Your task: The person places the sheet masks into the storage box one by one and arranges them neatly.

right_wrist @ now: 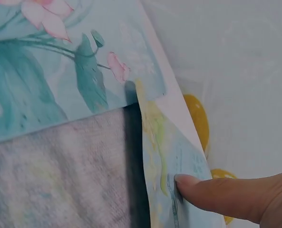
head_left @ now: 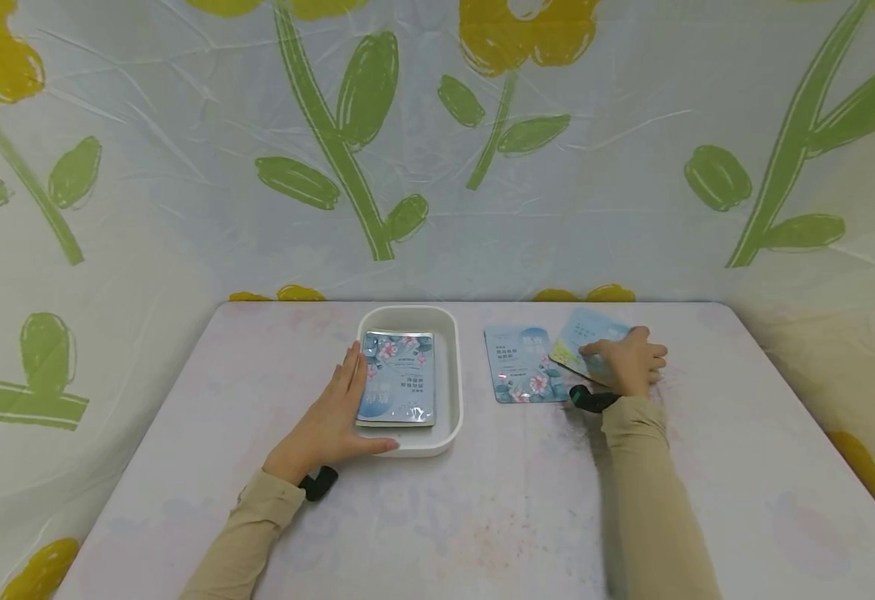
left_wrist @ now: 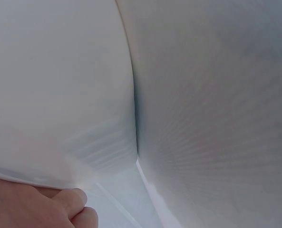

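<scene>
My left hand (head_left: pixel 325 425) lies along the left side of a white tray (head_left: pixel 458 392), fingers straight at its side and thumb across the front rim. Inside the tray is a stack of blue face mask sachets (head_left: pixel 400 379) with pink flowers on top. My right hand (head_left: pixel 628 358) holds a light-blue sachet (head_left: pixel 576 333) with yellow-green flowers, thumb on its face, other fingers around its right edge. In the right wrist view the thumb (right_wrist: pixel 193 187) presses on this tilted sachet, one edge above the table. A pink-flowered blue sachet (head_left: pixel 520 358) lies flat beside it.
The pale table (head_left: pixel 437 533) ends at the back against a hanging cloth (head_left: pixel 557 217) with printed flowers and leaves. The flat sachet lies between the tray and my right hand. Dark straps (head_left: pixel 595 398) sit at both wrists.
</scene>
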Demonstrator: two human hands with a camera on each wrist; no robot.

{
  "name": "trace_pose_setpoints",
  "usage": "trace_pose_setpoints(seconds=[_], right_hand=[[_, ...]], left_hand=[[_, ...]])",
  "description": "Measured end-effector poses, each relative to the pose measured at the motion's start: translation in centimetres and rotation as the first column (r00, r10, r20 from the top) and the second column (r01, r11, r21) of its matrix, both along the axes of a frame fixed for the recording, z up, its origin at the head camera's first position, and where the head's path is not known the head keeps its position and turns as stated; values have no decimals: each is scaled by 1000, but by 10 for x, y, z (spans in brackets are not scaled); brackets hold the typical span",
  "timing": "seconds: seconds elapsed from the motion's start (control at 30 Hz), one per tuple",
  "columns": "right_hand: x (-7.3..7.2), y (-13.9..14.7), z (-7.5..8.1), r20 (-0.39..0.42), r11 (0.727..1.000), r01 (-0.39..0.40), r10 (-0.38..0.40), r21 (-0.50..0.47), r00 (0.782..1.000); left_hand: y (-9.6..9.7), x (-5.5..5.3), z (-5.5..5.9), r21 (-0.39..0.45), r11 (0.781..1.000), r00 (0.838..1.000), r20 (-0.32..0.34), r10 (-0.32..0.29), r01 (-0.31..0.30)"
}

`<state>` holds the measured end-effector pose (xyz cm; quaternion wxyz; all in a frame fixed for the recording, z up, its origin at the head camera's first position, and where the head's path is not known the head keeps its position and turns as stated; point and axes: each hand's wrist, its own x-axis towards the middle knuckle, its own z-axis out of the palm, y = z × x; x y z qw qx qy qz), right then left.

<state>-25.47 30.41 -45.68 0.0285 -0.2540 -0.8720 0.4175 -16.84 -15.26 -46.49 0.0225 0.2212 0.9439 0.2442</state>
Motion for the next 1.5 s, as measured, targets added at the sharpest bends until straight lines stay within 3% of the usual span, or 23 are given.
trace_pose_setpoints(seconds=[0.17,0.37,0.47,0.6,0.7,0.87,1.07,1.17,1.27,1.4,1.5], right_hand=[[-1,4,2,20,1000,11,-11,-20,1000],[1,7,-3,-106,993,44,-56,-107,993],[3,11,-6,-144,978,60,-89,-198,986],[5,14,-6,-135,927,64,-122,-371,983],[6,17,-6,-113,895,57,-119,-443,986],[10,23,-1,-92,858,21,-79,-514,993],[17,36,7,-117,791,-58,-17,-609,993],[19,42,9,-125,767,-64,-21,-638,992],[22,46,12,-119,729,-62,-27,-681,992],[26,45,15,-96,651,-69,-5,-756,995],[28,42,17,-123,610,-118,34,-783,992]], left_hand=[[0,1,0,-3,1000,1000,10,-1,1],[1,1,0,-4,1000,1000,18,5,-5],[1,1,1,-2,1000,1000,21,7,-7],[1,0,2,-4,1000,1000,21,10,-10],[1,-1,3,-5,1000,1000,23,9,-9],[1,0,3,-9,1000,1000,29,9,-9],[1,0,1,-6,1000,999,33,13,-13],[1,0,1,-5,1000,1000,27,11,-11],[1,0,1,-5,1000,1000,22,9,-9],[1,0,1,-9,1000,1000,21,12,-12],[1,0,2,-11,1000,1000,21,12,-12]])
